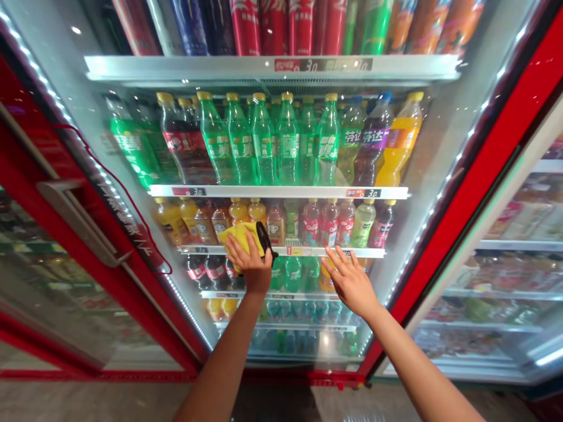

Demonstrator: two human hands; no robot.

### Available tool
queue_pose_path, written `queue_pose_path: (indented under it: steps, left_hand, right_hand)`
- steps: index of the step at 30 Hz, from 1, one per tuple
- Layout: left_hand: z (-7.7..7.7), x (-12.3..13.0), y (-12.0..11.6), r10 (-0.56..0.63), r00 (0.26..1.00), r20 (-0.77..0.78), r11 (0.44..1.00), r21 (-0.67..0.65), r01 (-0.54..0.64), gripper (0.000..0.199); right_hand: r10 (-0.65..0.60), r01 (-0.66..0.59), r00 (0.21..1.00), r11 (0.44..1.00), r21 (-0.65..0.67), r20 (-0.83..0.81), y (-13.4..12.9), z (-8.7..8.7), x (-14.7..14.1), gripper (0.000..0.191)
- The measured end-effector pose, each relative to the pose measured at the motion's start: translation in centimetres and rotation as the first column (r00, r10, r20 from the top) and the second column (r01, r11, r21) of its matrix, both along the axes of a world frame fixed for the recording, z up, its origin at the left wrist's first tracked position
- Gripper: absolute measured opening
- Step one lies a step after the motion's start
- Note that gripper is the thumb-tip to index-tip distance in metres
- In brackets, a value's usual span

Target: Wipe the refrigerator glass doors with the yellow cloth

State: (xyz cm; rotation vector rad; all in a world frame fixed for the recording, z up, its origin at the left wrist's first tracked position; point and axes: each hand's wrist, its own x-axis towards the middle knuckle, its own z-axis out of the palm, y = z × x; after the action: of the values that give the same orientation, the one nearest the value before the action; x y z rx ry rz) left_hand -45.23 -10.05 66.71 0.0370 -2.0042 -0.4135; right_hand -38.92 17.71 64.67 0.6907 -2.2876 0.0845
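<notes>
My left hand [251, 261] presses a yellow cloth [235, 234] with a black edge against what looks like the glass front of a drinks fridge. Its fingers are spread over the cloth, and the thumb lies by the black edge. To the right, my right hand [352, 281] is stretched out with its fingers apart and nothing in it. It seems to rest on the same glass, in front of a shelf edge [369, 253]. Behind the hands stand small bottles with pink labels [329, 225] and brown-labelled bottles [275, 225].
Green soda bottles [288, 146] fill the shelf above, with red cans [301, 29] on the top shelf. A metal handle [81, 223] and a thin red cord [132, 205] are at the left. Another stocked fridge [505, 246] stands at the right.
</notes>
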Motion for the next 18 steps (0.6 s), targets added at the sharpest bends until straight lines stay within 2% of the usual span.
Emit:
queue_pose_path:
  steps: [1,3,5,7,10,12,13,15,18]
  left_hand:
    - [1.4,-0.3,1.2,0.014,1.0,-0.02,0.999,0.042,-0.014,0.075]
    - [3.2,-0.6,3.9,0.006,1.0,-0.002,1.0,0.02,-0.006,0.079]
    - [3.1,-0.4,6.2,-0.036,0.998,0.059,0.995,-0.091,0.041,0.081]
    - [1.0,0.1,7.0,-0.107,0.984,0.14,0.963,-0.23,0.138,0.077]
    - [-3.4,1.1,5.3,-0.219,0.946,0.239,0.871,-0.389,0.3,0.068]
    - [-5.0,1.4,3.5,-0.212,0.949,0.234,0.869,-0.4,0.293,0.065]
    - [-5.0,1.5,2.9,-0.201,0.954,0.221,0.878,-0.391,0.276,0.065]
    - [-3.5,1.3,2.8,-0.165,0.974,0.157,0.918,-0.337,0.209,0.064]
    - [0.7,0.4,5.8,-0.088,0.995,0.038,0.975,-0.201,0.094,0.071]
  right_hand:
    - [0.005,-0.005,1.0,1.0,0.01,-0.003,0.5,0.2,0.0,0.058]
    - [0.014,-0.014,1.0,1.0,0.021,-0.019,1.2,0.6,0.0,0.058]
    - [0.015,-0.014,0.999,1.0,0.028,-0.045,1.9,0.9,0.0,0.056]
    - [0.011,-0.009,0.998,1.0,0.03,-0.07,2.4,1.1,0.1,0.052]
    - [0.013,-0.012,0.997,1.0,0.025,-0.071,3.3,0.9,0.2,0.052]
    - [0.014,-0.013,0.998,1.0,0.018,-0.055,3.8,0.6,0.3,0.051]
    - [0.01,-0.01,0.999,1.0,0.015,-0.048,4.1,0.5,0.3,0.051]
    - [0.0,0.001,0.999,1.0,0.005,-0.042,4.4,0.4,0.3,0.049]
    - [-0.009,0.008,0.999,1.0,-0.006,-0.048,4.5,0.4,0.4,0.047]
